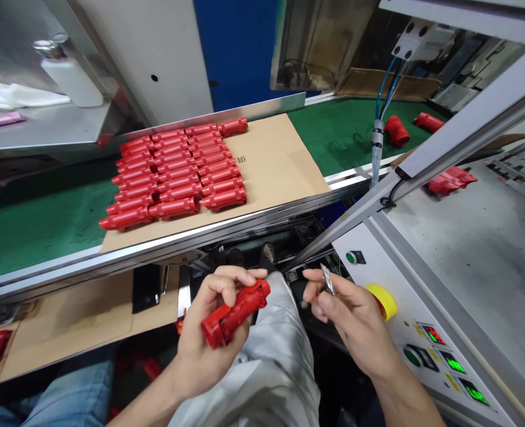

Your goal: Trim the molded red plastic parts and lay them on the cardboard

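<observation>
left hand (pixel 200 338): lower centre of frame, closed around the red housing (pixel 235 313); fingers curl over the top, thumb underneath.
red housing: moulded plastic tube held on a slant over the lap, blocky end down-left, ribbed round end up-right toward the other hand.
right hand (pixel 351 320): lower right of centre, thumb and forefinger pinched on a metal piece (pixel 327 279); remaining fingers loosely curled.
metal piece: small, thin and shiny, standing up out of the pinch. Just beside the housing's ribbed end, not touching it.
handling, housing: probably light and stiff. The ribs give good grip, the smooth blocky end less. A mid-body wrap like the present one looks secure and leaves both ends free.
handling, metal piece: likely light, thin and easy to drop or bend, and its edges may be sharp. Best pinched by the flat faces, low down.
finished rows (pixel 177 175): three columns of identical red housings lying side by side on a cardboard sheet (pixel 275 160), upper left of centre.
conveyor belt (pixel 346 130): green, under the cardboard. Two loose red parts (pixel 396 130) lie on it at upper right.
control panel (pixel 422 332): right edge, with a yellow button (pixel 382 299) close behind the right hand.
</observation>
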`<state>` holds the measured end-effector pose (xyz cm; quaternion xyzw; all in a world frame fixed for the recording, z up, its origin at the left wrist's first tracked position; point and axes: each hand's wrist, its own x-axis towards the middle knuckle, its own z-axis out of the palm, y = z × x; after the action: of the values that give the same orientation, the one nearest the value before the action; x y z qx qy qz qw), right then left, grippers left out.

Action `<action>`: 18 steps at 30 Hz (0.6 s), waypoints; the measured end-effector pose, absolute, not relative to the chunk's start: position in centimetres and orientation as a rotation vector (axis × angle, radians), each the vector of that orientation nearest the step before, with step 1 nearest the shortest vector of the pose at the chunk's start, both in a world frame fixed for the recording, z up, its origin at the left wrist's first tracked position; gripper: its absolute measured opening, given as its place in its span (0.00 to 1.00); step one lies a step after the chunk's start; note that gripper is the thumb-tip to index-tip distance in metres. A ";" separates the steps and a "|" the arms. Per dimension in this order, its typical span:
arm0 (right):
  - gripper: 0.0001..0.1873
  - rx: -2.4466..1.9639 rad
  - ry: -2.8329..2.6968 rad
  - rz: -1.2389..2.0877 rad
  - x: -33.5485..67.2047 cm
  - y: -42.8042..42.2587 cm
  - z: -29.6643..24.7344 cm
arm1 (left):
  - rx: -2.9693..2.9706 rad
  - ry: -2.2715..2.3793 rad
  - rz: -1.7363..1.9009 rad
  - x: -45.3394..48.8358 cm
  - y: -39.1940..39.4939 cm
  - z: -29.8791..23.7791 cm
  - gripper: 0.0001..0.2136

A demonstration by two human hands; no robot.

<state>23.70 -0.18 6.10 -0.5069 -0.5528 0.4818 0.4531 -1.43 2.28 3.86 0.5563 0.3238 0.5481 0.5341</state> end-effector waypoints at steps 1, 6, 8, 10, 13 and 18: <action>0.16 -1.281 -1.348 1.211 23.8 -0.3 6.0 | 1.292 0.766 1.275 -1.5 2.4 3.9 0.10; 0.21 -1.359 -1.723 1.018 23.2 -0.9 7.1 | 1.258 0.719 1.176 -1.4 2.5 4.3 0.12; 0.22 -1.304 -1.816 0.904 22.7 -1.1 7.7 | 1.358 0.787 1.158 -1.3 2.3 4.5 0.14; 0.22 -1.249 -1.845 0.833 22.3 -1.2 8.2 | 1.489 0.885 1.120 -1.2 2.1 4.9 0.14; 0.16 -1.244 -1.768 0.850 21.8 -1.0 8.5 | 1.658 1.001 1.072 -1.0 1.9 5.4 0.14; 0.10 -1.291 -1.440 1.273 20.3 0.0 8.6 | 1.906 1.030 1.008 -0.5 1.7 5.5 0.24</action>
<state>20.31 0.02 8.59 -0.5106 -0.5697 0.5034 0.4016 -0.51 1.72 5.52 0.7418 0.4008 0.3925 0.3674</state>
